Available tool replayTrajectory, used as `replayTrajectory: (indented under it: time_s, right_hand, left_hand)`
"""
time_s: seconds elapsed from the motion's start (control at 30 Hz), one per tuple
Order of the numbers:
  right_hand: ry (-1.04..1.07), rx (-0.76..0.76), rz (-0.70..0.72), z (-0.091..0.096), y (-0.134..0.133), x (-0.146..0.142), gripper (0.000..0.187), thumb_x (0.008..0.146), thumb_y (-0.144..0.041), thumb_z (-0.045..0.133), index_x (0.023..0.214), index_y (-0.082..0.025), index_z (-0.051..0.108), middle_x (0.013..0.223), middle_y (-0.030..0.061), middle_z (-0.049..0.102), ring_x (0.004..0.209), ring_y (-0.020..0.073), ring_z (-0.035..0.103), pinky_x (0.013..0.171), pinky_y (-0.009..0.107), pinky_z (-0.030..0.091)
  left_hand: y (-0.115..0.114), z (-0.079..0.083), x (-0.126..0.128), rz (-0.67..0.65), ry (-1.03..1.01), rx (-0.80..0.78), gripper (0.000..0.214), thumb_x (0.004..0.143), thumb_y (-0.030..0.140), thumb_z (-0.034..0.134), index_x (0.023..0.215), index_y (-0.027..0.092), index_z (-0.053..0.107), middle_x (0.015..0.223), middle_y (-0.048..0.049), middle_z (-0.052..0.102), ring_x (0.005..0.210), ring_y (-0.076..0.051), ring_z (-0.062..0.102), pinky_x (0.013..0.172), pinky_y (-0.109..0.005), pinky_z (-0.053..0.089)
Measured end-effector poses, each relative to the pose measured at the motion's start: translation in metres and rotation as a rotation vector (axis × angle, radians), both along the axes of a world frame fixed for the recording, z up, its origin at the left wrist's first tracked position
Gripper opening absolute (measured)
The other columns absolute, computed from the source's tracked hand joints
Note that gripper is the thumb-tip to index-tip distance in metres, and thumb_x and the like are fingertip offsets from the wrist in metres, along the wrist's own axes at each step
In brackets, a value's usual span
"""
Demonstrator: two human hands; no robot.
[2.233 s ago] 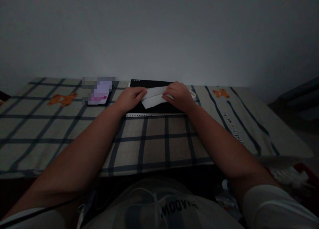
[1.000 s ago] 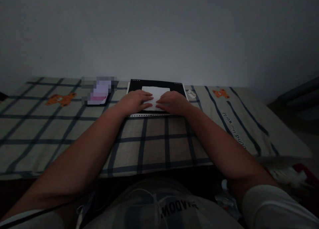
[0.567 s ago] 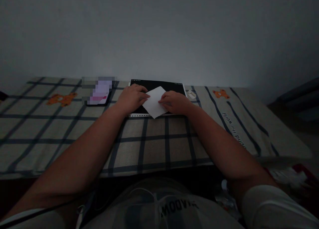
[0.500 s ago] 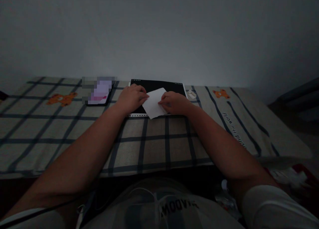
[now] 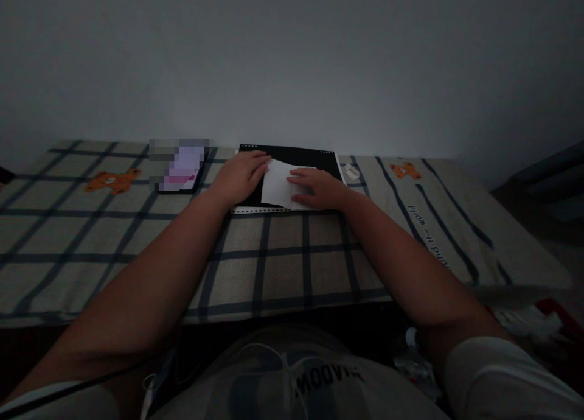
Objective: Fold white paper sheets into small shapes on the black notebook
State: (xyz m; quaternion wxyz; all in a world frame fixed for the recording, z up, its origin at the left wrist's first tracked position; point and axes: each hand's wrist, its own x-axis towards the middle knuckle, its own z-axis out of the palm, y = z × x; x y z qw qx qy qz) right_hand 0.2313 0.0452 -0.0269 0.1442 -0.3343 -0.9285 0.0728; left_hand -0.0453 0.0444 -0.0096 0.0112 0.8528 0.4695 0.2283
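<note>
A sheet of white paper (image 5: pixel 277 185) lies on a black sheet (image 5: pixel 292 154) with small holes along its edges. My left hand (image 5: pixel 243 175) rests at the paper's left side, its fingers stretched out and the fingertips at the upper left corner. Over the right part of the paper lies my right hand (image 5: pixel 318 187), fingers spread and palm down, hiding that side. Under the black sheet a white punched page edge (image 5: pixel 255 210) shows along the front.
Left of the sheets, a phone (image 5: pixel 185 170) with a lit screen lies on the checked tablecloth (image 5: pixel 283 274). A small crumpled white scrap (image 5: pixel 351 171) sits to the right. A pale wall (image 5: pixel 292 73) rises behind the table.
The white paper has gone from tilted and held between my fingers to lying flatter on the black sheet. Both hands have loosened from a pinch and their fingers have spread.
</note>
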Motion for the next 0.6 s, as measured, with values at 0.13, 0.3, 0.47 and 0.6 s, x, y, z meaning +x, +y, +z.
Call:
replayTrajectory:
  time_s: [0.13, 0.3, 0.47, 0.6]
  right_hand:
    - [-0.004, 0.009, -0.013, -0.0008, 0.0034, 0.0008, 0.070, 0.098, -0.051, 0.065, 0.155, -0.012, 0.055, 0.160, 0.0202, 0.054, 0.151, 0.0329, 0.049, 0.125, 0.052, 0.037]
    - [-0.031, 0.010, -0.031, -0.0001, 0.0024, 0.0001, 0.067, 0.100, -0.050, 0.062, 0.155, -0.012, 0.055, 0.162, 0.0210, 0.052, 0.151, 0.0348, 0.048, 0.124, 0.054, 0.038]
    - [-0.066, 0.035, -0.045, 0.0025, -0.0021, -0.0020, 0.064, 0.102, -0.049, 0.060, 0.157, -0.016, 0.055, 0.162, 0.0205, 0.051, 0.150, 0.0343, 0.049, 0.122, 0.053, 0.040]
    - [-0.082, 0.065, -0.040, 0.0028, -0.0043, -0.0028, 0.057, 0.104, -0.048, 0.058, 0.154, -0.021, 0.059, 0.162, 0.0183, 0.052, 0.149, 0.0336, 0.050, 0.121, 0.054, 0.040]
  left_hand:
    - [0.0026, 0.0034, -0.0045, 0.041, -0.032, -0.017, 0.054, 0.106, 0.045, 0.038, 0.139, 0.016, 0.070, 0.143, -0.0138, 0.068, 0.134, -0.033, 0.059, 0.119, -0.053, 0.043]
    - [0.0004, 0.0027, -0.0019, -0.127, -0.063, -0.076, 0.064, 0.107, 0.053, 0.034, 0.152, 0.014, 0.058, 0.155, -0.0153, 0.058, 0.143, -0.030, 0.053, 0.124, -0.049, 0.039]
    - [-0.0044, -0.0011, 0.0005, -0.116, -0.120, -0.098, 0.072, 0.109, 0.058, 0.024, 0.157, 0.013, 0.051, 0.163, -0.0152, 0.052, 0.150, -0.029, 0.047, 0.128, -0.048, 0.033]
    - [-0.0048, -0.0027, 0.0007, -0.106, -0.109, -0.121, 0.072, 0.108, 0.055, 0.026, 0.160, 0.010, 0.047, 0.163, -0.0162, 0.052, 0.149, -0.030, 0.050, 0.127, -0.048, 0.035]
